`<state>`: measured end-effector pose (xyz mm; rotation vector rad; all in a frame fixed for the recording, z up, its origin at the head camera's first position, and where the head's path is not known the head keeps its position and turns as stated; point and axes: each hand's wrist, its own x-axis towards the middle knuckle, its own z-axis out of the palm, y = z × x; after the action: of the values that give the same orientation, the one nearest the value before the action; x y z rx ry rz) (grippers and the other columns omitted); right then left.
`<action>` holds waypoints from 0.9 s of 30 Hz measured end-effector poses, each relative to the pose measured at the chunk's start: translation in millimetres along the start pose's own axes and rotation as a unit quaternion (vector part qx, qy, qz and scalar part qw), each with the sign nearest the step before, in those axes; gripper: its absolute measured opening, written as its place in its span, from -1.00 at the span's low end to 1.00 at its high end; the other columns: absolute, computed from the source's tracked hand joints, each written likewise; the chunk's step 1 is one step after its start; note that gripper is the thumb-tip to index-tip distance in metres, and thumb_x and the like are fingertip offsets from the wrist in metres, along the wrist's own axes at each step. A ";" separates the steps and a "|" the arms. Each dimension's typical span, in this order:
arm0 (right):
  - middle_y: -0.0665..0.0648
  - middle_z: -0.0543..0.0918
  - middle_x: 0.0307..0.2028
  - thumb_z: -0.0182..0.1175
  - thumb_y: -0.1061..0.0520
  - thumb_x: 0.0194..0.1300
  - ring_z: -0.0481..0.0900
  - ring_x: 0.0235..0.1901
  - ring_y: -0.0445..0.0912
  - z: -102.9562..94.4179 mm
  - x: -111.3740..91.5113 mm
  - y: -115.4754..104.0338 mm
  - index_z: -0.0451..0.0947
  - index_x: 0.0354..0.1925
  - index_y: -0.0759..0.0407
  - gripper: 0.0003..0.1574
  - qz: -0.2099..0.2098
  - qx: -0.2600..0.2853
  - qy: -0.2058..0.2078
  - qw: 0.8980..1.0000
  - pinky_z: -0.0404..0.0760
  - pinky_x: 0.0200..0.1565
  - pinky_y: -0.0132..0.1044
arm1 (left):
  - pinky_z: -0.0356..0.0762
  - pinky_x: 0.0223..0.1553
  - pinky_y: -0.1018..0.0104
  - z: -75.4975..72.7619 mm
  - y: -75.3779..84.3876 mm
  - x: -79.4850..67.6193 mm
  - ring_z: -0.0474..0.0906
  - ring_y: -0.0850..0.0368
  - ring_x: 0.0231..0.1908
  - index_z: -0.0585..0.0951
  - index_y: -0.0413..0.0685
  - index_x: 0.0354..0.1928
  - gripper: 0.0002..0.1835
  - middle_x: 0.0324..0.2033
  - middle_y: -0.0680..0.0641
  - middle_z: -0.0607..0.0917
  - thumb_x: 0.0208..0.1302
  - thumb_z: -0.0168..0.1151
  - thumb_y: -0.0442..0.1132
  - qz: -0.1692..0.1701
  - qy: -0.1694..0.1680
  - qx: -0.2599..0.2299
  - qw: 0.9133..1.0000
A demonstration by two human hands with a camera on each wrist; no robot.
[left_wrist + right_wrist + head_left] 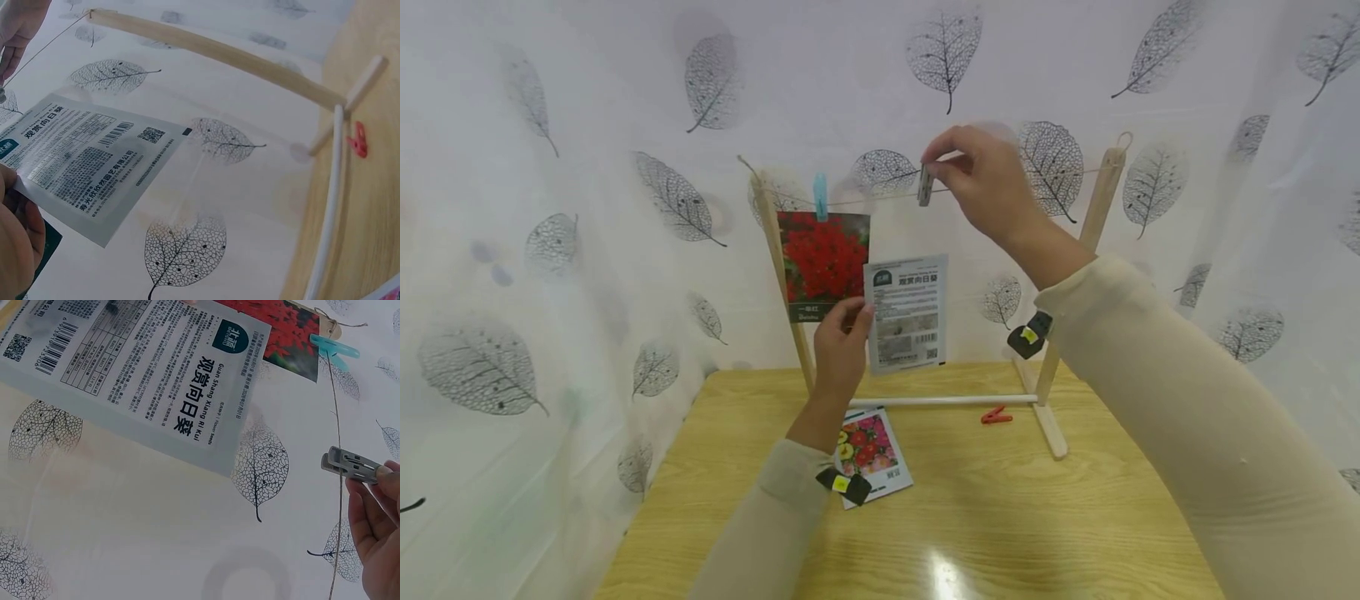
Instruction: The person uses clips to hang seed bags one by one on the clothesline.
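Head view: my left hand (842,346) pinches a pale seed packet (907,321) by its left edge, thumb against fingers, with the printed side facing me. The packet is upright in front of the wooden frame (1105,196), below the string (872,199) and apart from it. My right hand (981,179) is raised to the string, and its thumb and fingertips pinch the rear end of a grey clip (925,184). Right wrist view shows the string crossing near the clip's front end; I cannot tell whether the clip bites on it.

Left of the grey clip, a blue clip (821,197) holds a red-flower packet (825,258) on the string, and my left fingers are in front of its lower right corner. Down on the worktop (1000,517), a red clip (996,415) lies just in front of the white rod (951,401), near the frame's right foot. Another packet, with multicoloured flowers (872,446), lies flat there, partly hidden by my left forearm. Behind everything hangs a leaf-patterned curtain (625,67).
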<state>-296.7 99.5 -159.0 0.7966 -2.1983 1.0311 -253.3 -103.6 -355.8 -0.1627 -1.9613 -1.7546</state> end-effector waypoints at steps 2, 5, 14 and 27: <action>0.14 0.70 -0.06 0.18 0.27 0.44 0.73 -0.02 -0.05 2.1 -0.1 -0.1 0.65 -0.06 0.25 -0.84 0.004 0.009 -0.009 1.000 0.64 0.12 -0.28 | 0.55 -0.31 0.46 -0.1 -0.3 1.3 0.57 0.21 -0.30 0.68 -0.16 0.00 -0.69 -0.20 -0.14 0.72 0.43 0.25 -0.07 -0.001 -0.001 0.000 1.000; 0.13 0.71 -0.04 0.17 0.25 0.46 0.72 0.01 -0.05 4.7 -0.7 -1.2 0.64 -0.05 0.23 -0.83 0.013 0.013 -0.022 1.000 0.63 0.15 -0.24 | 0.54 -0.31 0.45 -0.8 -0.4 2.7 0.56 0.20 -0.30 0.68 -0.16 0.00 -0.68 -0.20 -0.14 0.71 0.43 0.24 -0.07 0.000 -0.002 0.000 1.000; 0.13 0.71 0.00 0.15 0.20 0.48 0.72 0.03 0.01 8.7 -3.0 -3.2 0.62 -0.03 0.21 -0.82 0.011 0.008 -0.044 0.999 0.62 0.17 -0.13 | 0.54 -0.28 0.47 -0.6 3.3 3.7 0.55 0.21 -0.30 0.66 -0.17 0.03 -0.67 -0.21 -0.12 0.70 0.45 0.23 -0.07 0.002 -0.009 -0.008 1.000; 0.12 0.70 0.03 0.15 0.20 0.49 0.71 0.04 0.00 12.1 -7.1 -2.4 0.63 -0.02 0.19 -0.82 0.016 0.007 -0.058 0.998 0.61 0.17 -0.13 | 0.52 -0.32 0.47 2.3 6.0 7.6 0.53 0.22 -0.34 0.66 -0.17 0.02 -0.67 -0.28 -0.06 0.68 0.44 0.24 -0.07 0.001 -0.004 -0.008 1.000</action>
<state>-293.3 90.4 -169.4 0.8487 -2.3114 1.0406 -258.1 -102.2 -347.2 -0.1772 -1.9514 -1.7709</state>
